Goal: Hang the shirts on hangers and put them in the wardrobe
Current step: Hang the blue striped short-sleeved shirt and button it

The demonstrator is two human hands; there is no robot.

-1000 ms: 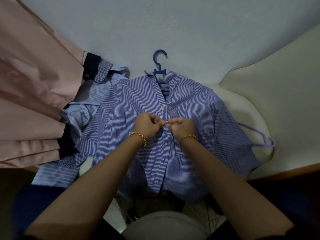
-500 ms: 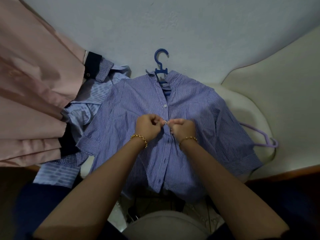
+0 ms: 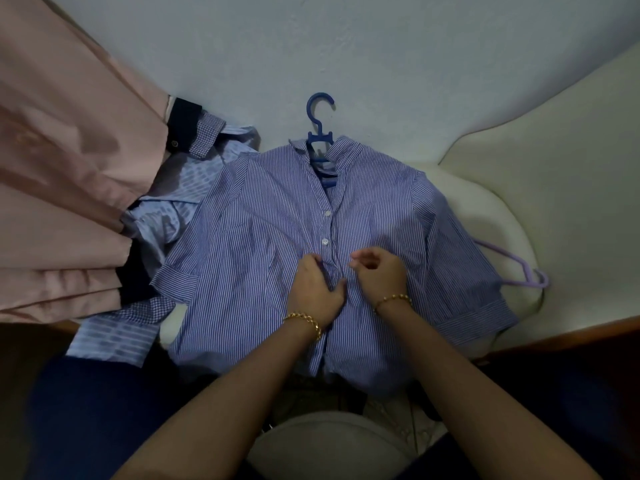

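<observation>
Head view, first voice: where does the blue-and-white striped button-up shirt (image 3: pixel 263 237) lie?

Second voice: Flat, front up, on the cream cushioned seat (image 3: pixel 502 209). It is already threaded on the blue plastic hanger (image 3: pixel 320 109), whose hook pokes out of the collar towards the wall.

First voice: What has changed in the last second?

Second voice: Both hands were pinching together at the placket, working a small white button (image 3: pixel 325 241). That button now shows clear and looks fastened, and the hands have dropped just below it. The left hand (image 3: pixel 313 289) rests on the placket with its fingers curled into the cloth and the thumb stuck out sideways. The right hand (image 3: pixel 379 271) is just beside it, fingers loosely curled, thumb and forefinger close together. Whether they pinch any cloth I cannot tell.

First voice: And for the task?

Second voice: I judge one button done and the next one being sought, since the front lower down looks unfastened. After that comes the lift by the hook to the wardrobe, which is out of view.

First voice: More work waiting?

Second voice: A pale blue checked shirt (image 3: pixel 173 216) lies to the left, partly under the striped sleeve, beside a pink draped cloth (image 3: pixel 69 168) — and a lilac plastic hanger (image 3: pixel 512 268) pokes out on the right.
</observation>
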